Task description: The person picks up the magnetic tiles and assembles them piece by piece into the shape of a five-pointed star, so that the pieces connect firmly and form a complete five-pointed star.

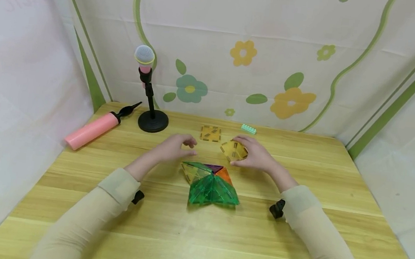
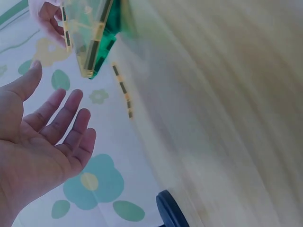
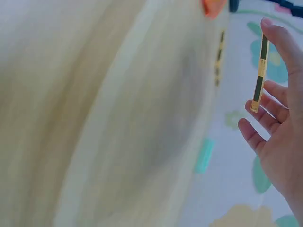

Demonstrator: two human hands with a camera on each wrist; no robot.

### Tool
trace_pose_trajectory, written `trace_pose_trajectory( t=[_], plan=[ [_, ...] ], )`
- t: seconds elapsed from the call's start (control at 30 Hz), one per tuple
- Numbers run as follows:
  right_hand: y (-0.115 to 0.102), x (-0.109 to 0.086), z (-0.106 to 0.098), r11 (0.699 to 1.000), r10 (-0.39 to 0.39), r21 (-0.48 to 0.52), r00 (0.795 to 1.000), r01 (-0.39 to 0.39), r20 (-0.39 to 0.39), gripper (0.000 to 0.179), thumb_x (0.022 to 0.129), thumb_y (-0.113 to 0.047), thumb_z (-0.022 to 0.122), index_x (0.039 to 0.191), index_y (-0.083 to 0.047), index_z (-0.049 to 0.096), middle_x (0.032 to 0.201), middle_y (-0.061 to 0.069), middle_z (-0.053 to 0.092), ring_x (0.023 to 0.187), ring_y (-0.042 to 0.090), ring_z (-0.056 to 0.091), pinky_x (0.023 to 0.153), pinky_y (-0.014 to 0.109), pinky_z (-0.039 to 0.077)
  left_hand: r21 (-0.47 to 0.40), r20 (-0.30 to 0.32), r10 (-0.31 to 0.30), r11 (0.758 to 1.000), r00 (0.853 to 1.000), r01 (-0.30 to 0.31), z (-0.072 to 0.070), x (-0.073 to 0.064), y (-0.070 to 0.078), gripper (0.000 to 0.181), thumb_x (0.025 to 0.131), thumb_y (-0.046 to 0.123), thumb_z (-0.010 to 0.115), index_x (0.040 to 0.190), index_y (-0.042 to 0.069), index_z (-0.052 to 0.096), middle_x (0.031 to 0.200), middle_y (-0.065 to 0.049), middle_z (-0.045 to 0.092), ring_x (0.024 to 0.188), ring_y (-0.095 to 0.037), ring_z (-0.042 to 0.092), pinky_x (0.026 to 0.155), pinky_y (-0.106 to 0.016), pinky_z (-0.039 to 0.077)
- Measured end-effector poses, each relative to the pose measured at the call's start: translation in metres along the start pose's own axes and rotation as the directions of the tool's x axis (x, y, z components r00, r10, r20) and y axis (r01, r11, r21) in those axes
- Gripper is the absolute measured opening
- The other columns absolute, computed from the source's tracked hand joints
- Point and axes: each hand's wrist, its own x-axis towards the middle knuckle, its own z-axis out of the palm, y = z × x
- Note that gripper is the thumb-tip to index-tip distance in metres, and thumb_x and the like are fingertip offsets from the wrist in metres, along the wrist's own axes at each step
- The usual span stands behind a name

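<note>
My right hand (image 1: 258, 156) pinches a translucent yellow square magnetic tile (image 1: 233, 150) by its edges, between thumb and fingers. In the right wrist view this tile (image 3: 260, 73) appears edge-on, lifted above the table. My left hand (image 1: 173, 148) hovers at the left with its fingers loosely bent and nothing in its grasp; its palm (image 2: 38, 146) shows bare in the left wrist view. Between and nearer than the hands stands a star-like build of magnetic tiles (image 1: 212, 192), with green, yellow, purple and orange pieces. Behind it, a second yellow square tile (image 1: 211, 133) lies flat on the table.
A mint toy brick (image 1: 248, 129) lies by the table's back edge. To the left are a toy microphone (image 1: 145, 55) on a black stand (image 1: 153, 121) and a pink hand pump (image 1: 93, 130). A flower-patterned curtain (image 1: 213, 79) closes off the back of the wooden table (image 1: 194, 243).
</note>
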Motion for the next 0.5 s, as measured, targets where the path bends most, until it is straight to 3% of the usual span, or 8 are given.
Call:
trace_pose_trajectory(
  t=[0.2, 0.37, 0.5],
  plan=[
    [-0.026, 0.006, -0.007, 0.996, -0.084, 0.003, 0.996, 0.084, 0.031, 0.089, 0.074, -0.05, 0.076, 0.145, -0.013, 0.037, 0.15, 0.011, 0.032, 0.137, 0.032, 0.03, 0.105, 0.053, 0.034, -0.083, -0.032, -0.032, 0.996, 0.999, 0.029, -0.001, 0.013, 0.009, 0.039, 0.092, 0.038, 0.06, 0.123, 0.014, 0.059, 0.11, -0.002, 0.062, 0.11, -0.024, 0.055, 0.092, -0.04, 0.045],
    [-0.042, 0.01, -0.008, 0.992, -0.128, 0.005, 0.992, 0.128, 0.022, 0.092, 0.073, -0.053, 0.076, 0.146, -0.014, 0.036, 0.15, 0.01, 0.032, 0.136, 0.03, 0.032, 0.104, 0.05, 0.036, -0.183, -0.03, -0.053, 0.982, 0.998, 0.047, 0.005, 0.024, 0.012, 0.036, 0.093, 0.035, 0.06, 0.121, 0.013, 0.061, 0.106, -0.002, 0.063, 0.1, -0.019, 0.058, 0.084, -0.036, 0.049],
    [-0.051, 0.013, -0.007, 0.984, -0.174, 0.02, 0.985, 0.174, 0.001, 0.091, 0.073, -0.052, 0.076, 0.145, -0.014, 0.037, 0.149, 0.012, 0.033, 0.135, 0.03, 0.033, 0.103, 0.05, 0.037, -0.267, -0.02, -0.083, 0.961, 0.996, 0.075, 0.01, 0.029, 0.013, 0.031, 0.093, 0.036, 0.059, 0.114, 0.013, 0.065, 0.101, -0.005, 0.066, 0.099, -0.026, 0.061, 0.08, -0.036, 0.05]
  ],
)
